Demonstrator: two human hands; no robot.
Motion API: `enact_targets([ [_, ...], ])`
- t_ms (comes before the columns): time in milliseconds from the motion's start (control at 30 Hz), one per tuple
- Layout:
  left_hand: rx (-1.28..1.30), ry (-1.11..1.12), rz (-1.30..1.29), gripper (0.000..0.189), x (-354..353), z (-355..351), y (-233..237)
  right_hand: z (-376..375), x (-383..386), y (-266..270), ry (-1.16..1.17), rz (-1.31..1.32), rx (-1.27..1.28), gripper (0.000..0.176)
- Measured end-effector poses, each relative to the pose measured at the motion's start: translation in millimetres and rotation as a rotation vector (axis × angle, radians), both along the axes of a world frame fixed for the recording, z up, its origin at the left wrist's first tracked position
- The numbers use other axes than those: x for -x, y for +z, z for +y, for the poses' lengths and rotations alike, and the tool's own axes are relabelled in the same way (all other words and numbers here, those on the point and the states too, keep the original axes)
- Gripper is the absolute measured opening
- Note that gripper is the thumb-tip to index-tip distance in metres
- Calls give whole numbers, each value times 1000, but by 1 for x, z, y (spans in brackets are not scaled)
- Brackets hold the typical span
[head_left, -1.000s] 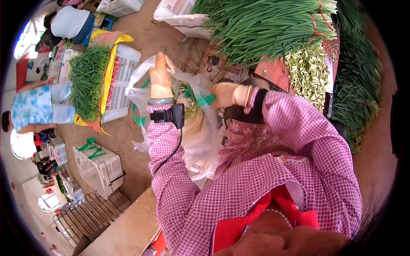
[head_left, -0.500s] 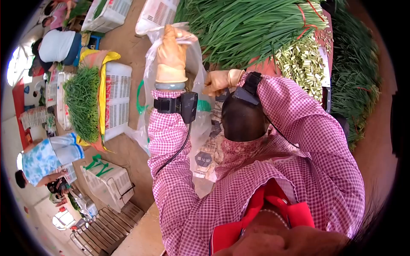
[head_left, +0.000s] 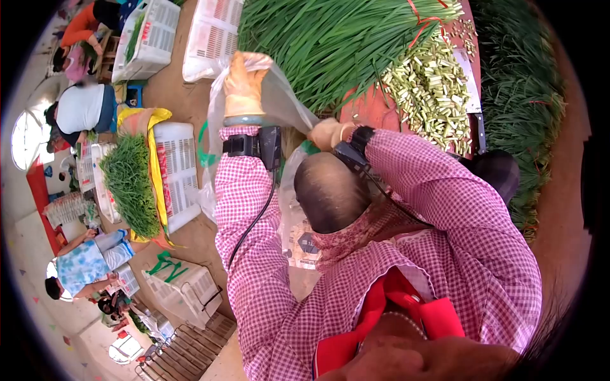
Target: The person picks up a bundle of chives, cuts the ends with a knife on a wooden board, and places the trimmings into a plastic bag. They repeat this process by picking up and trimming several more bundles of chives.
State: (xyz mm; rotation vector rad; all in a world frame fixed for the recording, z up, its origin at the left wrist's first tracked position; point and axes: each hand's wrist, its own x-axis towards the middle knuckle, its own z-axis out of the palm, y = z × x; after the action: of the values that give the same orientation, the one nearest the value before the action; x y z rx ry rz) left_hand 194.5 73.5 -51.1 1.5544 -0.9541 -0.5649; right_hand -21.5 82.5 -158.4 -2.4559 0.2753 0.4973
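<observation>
My left hand [head_left: 244, 82], in a tan glove, grips the rim of a clear plastic bag [head_left: 289, 95] at the upper left. My right hand [head_left: 327, 134], also gloved, has its fingers closed on the bag's other edge, just above my dark-clad knee [head_left: 330, 193]. The film stretches between both hands and hangs down by my left forearm. Beyond the right hand, cut pale stem pieces [head_left: 429, 89] lie on a red board [head_left: 368, 109]. Long green stalks [head_left: 324, 47] tied with red bands lie above them, and a knife [head_left: 471, 92] rests at the right.
More green bundles [head_left: 518, 108] line the right side. At the left are a white crate [head_left: 176, 171], greens on yellow cloth [head_left: 130, 184], a crate with green straps [head_left: 184, 289] and a metal rack [head_left: 184, 349]. Several other people, one in a blue-patterned top [head_left: 82, 267], are farther left.
The bag's film is now drawn taut between my hands. The view has shifted, so the board and stalks appear farther left and the knife shows more fully.
</observation>
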Motion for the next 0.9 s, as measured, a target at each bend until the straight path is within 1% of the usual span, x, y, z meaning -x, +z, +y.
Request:
enact_targets([
  [33,-1,-4,-1,28,-2,1,-8,-4,12,-7,-23,-35,-89,27],
  [100,-45,161,601,21,-5,14,-22,-3,38,-49,-1,159,-69,29],
  [167,-129,94,-128,14,-18,33,-77,1,95,-38,-209,149,-102,30],
  [200,-579,60,-571,14,37,38,-2,3,119,-71,-247,101,-113,29],
  [233,-783,55,-732,24,52,40,1,10,138,-113,-283,53,-121,29],
  [267,-547,117,-77,31,47,37,-38,11,152,-137,-285,55,-124,29],
  [300,-273,168,566,38,39,38,-76,15,162,-155,-365,32,-211,28],
  [333,-273,165,564,38,43,34,-77,14,170,-160,-443,6,-299,27],
  [400,-481,459,859,48,49,23,-75,11,179,-167,-427,39,-266,28],
  [433,-495,466,856,54,40,25,-97,8,176,-165,-407,71,-233,29],
  [467,-475,457,843,54,41,19,-86,2,178,-126,-415,35,-244,31],
  [500,-676,301,302,63,47,16,-69,1,178,-105,-369,-55,-219,32],
  [533,-838,148,-249,72,55,15,-53,-3,180,-66,-406,-42,-218,31],
  [567,-968,-5,-808,81,63,13,-39,-4,181,-75,-390,-60,-165,29],
  [600,-989,-7,-790,81,71,6,-28,-10,185,-82,-369,-112,-141,29],
  [633,-975,9,-794,81,76,3,-30,-15,191,-91,-347,-161,-118,28],
  [700,-556,25,-1094,75,77,0,-48,-15,208,-166,-466,-173,-181,40],
  [733,-580,-140,-1040,66,69,-10,-62,-20,230,-175,-503,-123,-172,39],
  [767,-565,-135,-1041,66,67,-15,-66,-23,250,-168,-522,-59,-137,39],
  [833,-218,-156,202,44,72,-23,-69,-32,285,-156,-545,35,-77,37],
  [867,-203,81,806,41,91,-26,-30,-35,294,-152,-546,55,-59,36],
  [900,-198,78,810,41,88,-26,-35,-39,299,-150,-543,66,-43,36],
])
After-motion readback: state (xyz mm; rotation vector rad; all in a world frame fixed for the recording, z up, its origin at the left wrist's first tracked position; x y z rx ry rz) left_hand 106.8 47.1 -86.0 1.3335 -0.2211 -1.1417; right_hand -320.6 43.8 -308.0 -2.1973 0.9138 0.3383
